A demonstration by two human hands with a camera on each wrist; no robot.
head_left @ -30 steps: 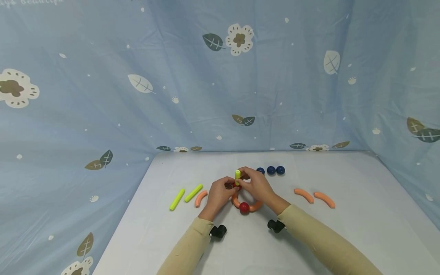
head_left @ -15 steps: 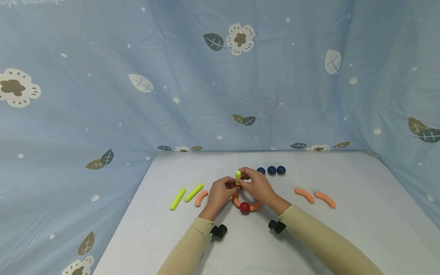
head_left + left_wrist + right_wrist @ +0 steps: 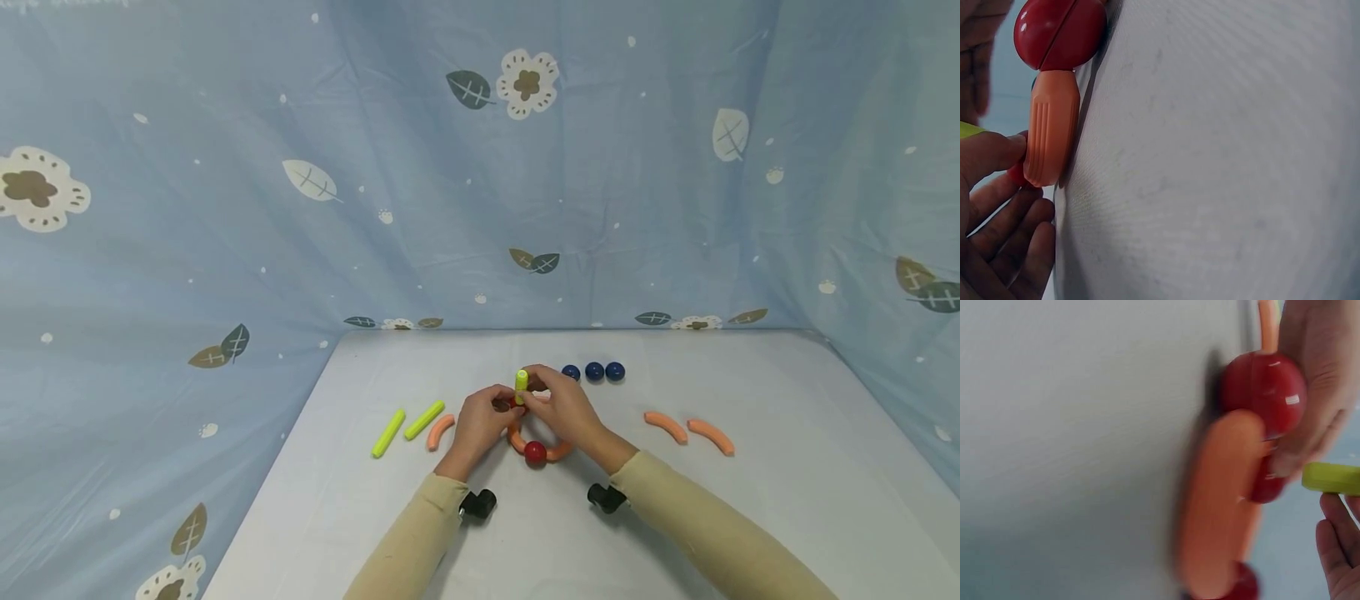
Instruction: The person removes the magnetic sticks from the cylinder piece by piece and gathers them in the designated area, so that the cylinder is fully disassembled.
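Note:
A ring of orange curved tubes (image 3: 558, 452) and red balls lies mid-table, with one red ball (image 3: 536, 452) at its front. At the ring's back left, my left hand (image 3: 478, 423) pinches another red ball (image 3: 1266, 484), its thumb against the ball in the right wrist view. My right hand (image 3: 567, 408) holds a yellow-green rod (image 3: 521, 381) upright between thumb and fingers. The rod's lower end is close over the pinched ball. Both hands hide part of the ring in the head view.
Left of the hands lie two yellow-green rods (image 3: 424, 420) and a loose orange curved tube (image 3: 440, 432). Two more orange tubes (image 3: 710, 436) lie on the right. Three dark blue balls (image 3: 595, 372) sit at the back. A patterned blue cloth (image 3: 420, 250) hangs behind the table.

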